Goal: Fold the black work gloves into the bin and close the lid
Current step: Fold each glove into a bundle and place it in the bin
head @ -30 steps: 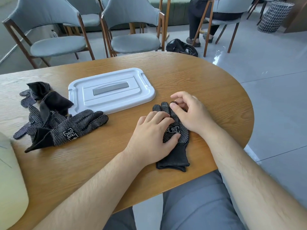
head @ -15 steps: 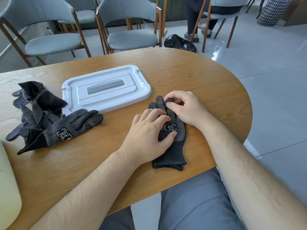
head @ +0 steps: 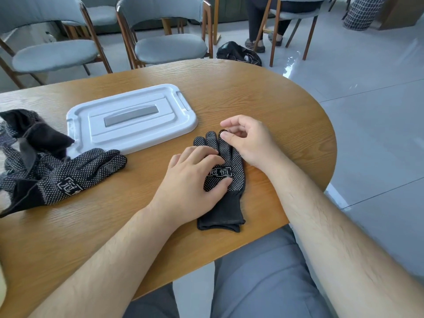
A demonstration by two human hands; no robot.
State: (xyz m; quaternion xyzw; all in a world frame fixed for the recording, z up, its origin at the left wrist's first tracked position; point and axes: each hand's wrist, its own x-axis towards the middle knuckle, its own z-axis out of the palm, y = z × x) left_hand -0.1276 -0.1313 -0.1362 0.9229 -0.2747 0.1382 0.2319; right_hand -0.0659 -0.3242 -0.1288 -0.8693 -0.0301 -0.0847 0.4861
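The left grip (head: 192, 180) is lying flat and released on the dotted palm of a black glove (head: 237, 167), its straight fingers pressing the glove down against the wooden worktop (head: 275, 99). The right grip (head: 250, 143) is pinching the tip of one of that glove's fingers between thumb and forefinger, with its other fingers curling in. The glove is lying near the front edge of the worktop, its cuff pointing toward the person and its fingers pointing away. Beyond it to the left, the white lid (head: 130, 120) is lying flat on the worktop, near the glove but not touching it. Further left, a loose pile of gloves (head: 68, 177) is sprawling, reaching the lid's left edge. Grey chairs (head: 169, 47) are standing behind the worktop, and a black bag (head: 238, 53) is lying on the floor.
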